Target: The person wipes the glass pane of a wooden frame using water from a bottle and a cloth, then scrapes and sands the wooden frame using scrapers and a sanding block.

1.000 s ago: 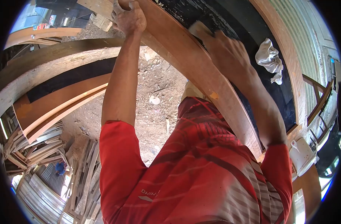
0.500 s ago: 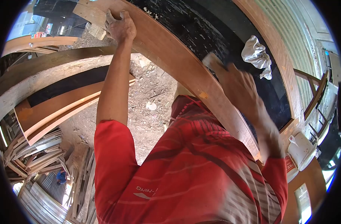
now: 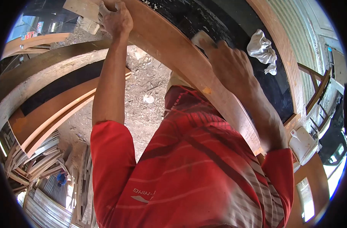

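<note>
A long reddish-brown wooden rail (image 3: pixel 169 57) runs diagonally in front of me, along the near side of a black panel (image 3: pixel 234 32). My left hand (image 3: pixel 118 21) is at the rail's upper left end, its fingers bent over the wood. Farther right, my right hand (image 3: pixel 232 62) is over the rail's inner edge, closed around a small pale block (image 3: pixel 204 41). The block's kind and its underside are hidden from me. A crumpled white cloth (image 3: pixel 261 47) lies on the black panel, right of my right hand.
Another wooden frame part with a black strip (image 3: pixel 63 95) lies at left, beside a thick beam (image 3: pixel 55 62). Wood scraps (image 3: pixel 40 159) are piled below. Shavings litter the ground (image 3: pixel 147 114). A white container (image 3: pixel 302 144) stands at right, near corrugated sheeting (image 3: pixel 283 22).
My right hand has moved up and left along the rail with the pale block. My left hand still grips the rail's end; the whole view has shifted slightly.
</note>
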Demonstrator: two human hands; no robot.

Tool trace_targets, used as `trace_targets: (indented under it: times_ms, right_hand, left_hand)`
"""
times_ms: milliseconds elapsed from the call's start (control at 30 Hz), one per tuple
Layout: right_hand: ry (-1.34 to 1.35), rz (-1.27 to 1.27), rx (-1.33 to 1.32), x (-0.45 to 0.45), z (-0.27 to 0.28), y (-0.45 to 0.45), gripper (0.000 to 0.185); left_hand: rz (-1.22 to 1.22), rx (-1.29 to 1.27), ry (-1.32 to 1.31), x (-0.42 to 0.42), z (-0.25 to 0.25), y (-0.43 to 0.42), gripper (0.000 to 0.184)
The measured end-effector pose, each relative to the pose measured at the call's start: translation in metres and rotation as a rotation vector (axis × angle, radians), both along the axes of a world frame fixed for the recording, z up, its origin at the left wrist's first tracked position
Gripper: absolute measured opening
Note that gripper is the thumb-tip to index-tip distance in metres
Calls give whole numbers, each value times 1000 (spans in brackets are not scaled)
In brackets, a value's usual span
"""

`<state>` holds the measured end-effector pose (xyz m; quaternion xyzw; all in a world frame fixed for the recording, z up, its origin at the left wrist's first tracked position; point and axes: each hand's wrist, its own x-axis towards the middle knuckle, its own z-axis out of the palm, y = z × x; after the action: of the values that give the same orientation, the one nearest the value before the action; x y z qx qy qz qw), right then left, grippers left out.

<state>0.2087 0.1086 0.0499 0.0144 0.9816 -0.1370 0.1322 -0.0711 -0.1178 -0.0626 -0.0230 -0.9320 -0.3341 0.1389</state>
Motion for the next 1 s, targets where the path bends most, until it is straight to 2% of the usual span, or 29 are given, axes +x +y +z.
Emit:
trace_targets:
  times_ms: [67,167,267,400,567,667,800,900,1000]
  right_hand:
    - [19,22,5,-21,-1,-3,46]
    - [90,19,5,9,0,5,45]
    - [-119,-112,17,20,14,-2,45]
    - [45,-40,-8,-10,2,-7,48]
    - [-93,-130,28,-4,13,-11,44]
    - [-150,-172,11,-21,17,-15,43]
    - [-242,-213,-6,-20,21,-13,44]
    - [-202,-237,-6,-29,18,-27,45]
    - [-85,-259,-125,-69,6,-35,45]
  left_hand:
    - [11,34,-43,2,3,2,86]
    - [14,2,-1,-6,-11,-5,88]
    - [21,30,-5,-3,-12,-3,88]
    - [-23,22,-19,5,-12,-9,87]
    - [-59,-3,15,7,-7,-5,87]
    - [-119,-148,104,7,-5,-7,76]
    - [-161,-72,43,9,-9,-14,86]
    - [-153,-81,36,10,-7,-10,87]
    - [-213,-107,23,8,-3,-13,88]
